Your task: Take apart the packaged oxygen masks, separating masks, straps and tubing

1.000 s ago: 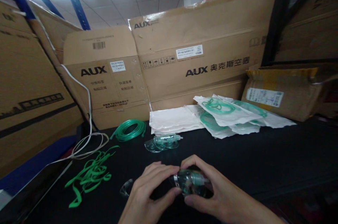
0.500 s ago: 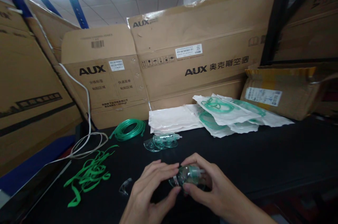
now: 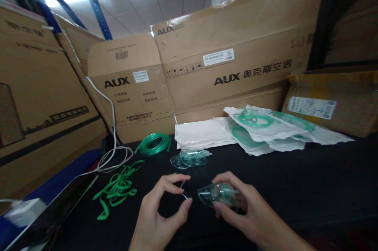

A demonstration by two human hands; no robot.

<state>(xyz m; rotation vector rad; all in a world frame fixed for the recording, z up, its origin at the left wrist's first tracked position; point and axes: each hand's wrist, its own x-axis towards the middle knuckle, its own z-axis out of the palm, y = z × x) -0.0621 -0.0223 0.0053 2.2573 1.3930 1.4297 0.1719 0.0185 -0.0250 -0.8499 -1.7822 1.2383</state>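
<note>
My right hand (image 3: pixel 234 201) is closed around a clear green oxygen mask (image 3: pixel 217 194), its pointed end turned left. My left hand (image 3: pixel 167 207), just left of the mask and apart from it, pinches a thin, pale, bent strip (image 3: pixel 184 196) between thumb and fingers. The strip's exact kind is too small to make out. Behind the hands, more clear green masks (image 3: pixel 190 159) lie nested together on the black table. To the left is a tangled heap of green elastic straps (image 3: pixel 119 190).
A coil of green tubing (image 3: pixel 154 144) lies behind the straps. White packets (image 3: pixel 203 134) and bagged green tubing (image 3: pixel 260 125) are stacked at the back. Cardboard panels (image 3: pixel 189 97) wall the table, with a box (image 3: pixel 330 101) at right. A white cable (image 3: pixel 113 123) runs down the left.
My left hand has drawn back leftward from the mask with the thin strip in its fingers. My right hand keeps hold of the mask. The camera view has swung slightly left.
</note>
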